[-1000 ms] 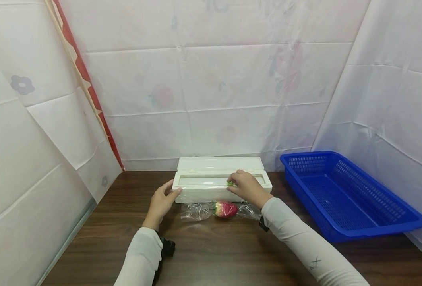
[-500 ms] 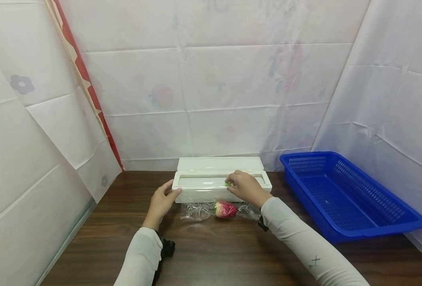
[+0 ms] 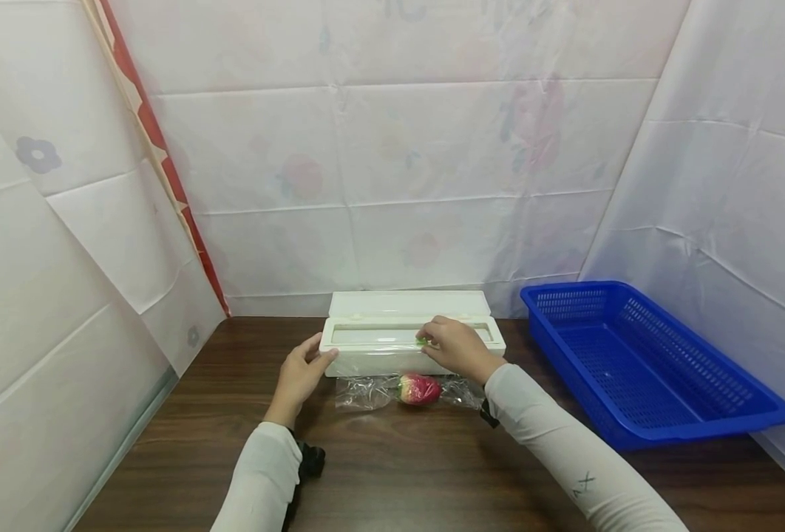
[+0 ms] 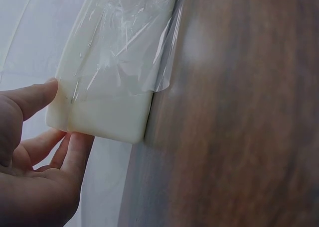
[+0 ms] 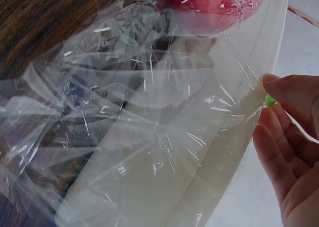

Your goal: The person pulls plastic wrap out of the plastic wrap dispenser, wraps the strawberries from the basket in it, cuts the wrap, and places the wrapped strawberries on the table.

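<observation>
A white cling film dispenser [image 3: 379,362] stands on the table with its lid [image 3: 409,304] raised at the back. Clear cling film [image 5: 164,132] hangs down its front and spreads onto the wood. On the table before the box, an artificial strawberry [image 3: 420,389], red with a pale end, is covered by this film. My left hand [image 3: 301,373] grips the box's left end, thumb on one side and fingertips at the end face. With thumb and fingers, my right hand [image 3: 457,347] pinches a small green slide cutter [image 5: 270,100] on the box's front top edge, mostly hidden by the fingers.
To the right, a blue plastic basket [image 3: 632,436] with perforated walls stands beside my right forearm. A white printed sheet [image 3: 392,162] hangs behind the dark wooden table [image 3: 399,480], with more sheeting at both sides.
My right hand has slid slightly left along the dispenser's edge with the green slide cutter. The left hand and the strawberry have stayed in place.
</observation>
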`<state>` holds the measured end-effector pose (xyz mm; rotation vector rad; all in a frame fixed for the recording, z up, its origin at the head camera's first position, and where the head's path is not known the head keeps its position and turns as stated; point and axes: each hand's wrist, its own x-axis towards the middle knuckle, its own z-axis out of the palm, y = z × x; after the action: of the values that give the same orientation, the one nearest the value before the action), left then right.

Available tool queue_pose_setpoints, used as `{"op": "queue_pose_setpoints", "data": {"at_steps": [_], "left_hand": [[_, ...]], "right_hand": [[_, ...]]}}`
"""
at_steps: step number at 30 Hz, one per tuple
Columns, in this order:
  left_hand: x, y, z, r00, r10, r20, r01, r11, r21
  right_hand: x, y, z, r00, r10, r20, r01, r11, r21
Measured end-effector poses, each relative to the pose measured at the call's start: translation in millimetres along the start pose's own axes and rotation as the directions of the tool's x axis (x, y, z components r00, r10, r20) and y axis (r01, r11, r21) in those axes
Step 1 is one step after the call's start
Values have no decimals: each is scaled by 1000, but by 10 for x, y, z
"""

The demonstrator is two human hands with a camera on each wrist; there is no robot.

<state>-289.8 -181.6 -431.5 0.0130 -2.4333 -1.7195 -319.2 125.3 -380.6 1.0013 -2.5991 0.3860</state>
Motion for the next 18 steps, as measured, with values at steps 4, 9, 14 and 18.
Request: {"op": "queue_pose_setpoints", "data": {"at_steps": [4, 9, 14, 18], "left_hand": [[0, -1, 3, 1000, 3, -2, -3, 1000, -2], [3, 2, 3, 1000, 0, 1, 0, 1000, -5], [7, 8, -2, 1000, -2, 0, 2, 1000, 3], [7, 2, -2, 1000, -4, 2, 4, 1000, -2]], "right_hand": [[0, 14, -1, 1000, -20, -6, 20, 1000, -1], [5, 23, -7, 999, -36, -5, 36, 999, 0], [15, 37, 5, 998, -57, -10, 57, 998, -17], [18, 41, 20, 997, -74, -15, 73, 996, -43]]}}
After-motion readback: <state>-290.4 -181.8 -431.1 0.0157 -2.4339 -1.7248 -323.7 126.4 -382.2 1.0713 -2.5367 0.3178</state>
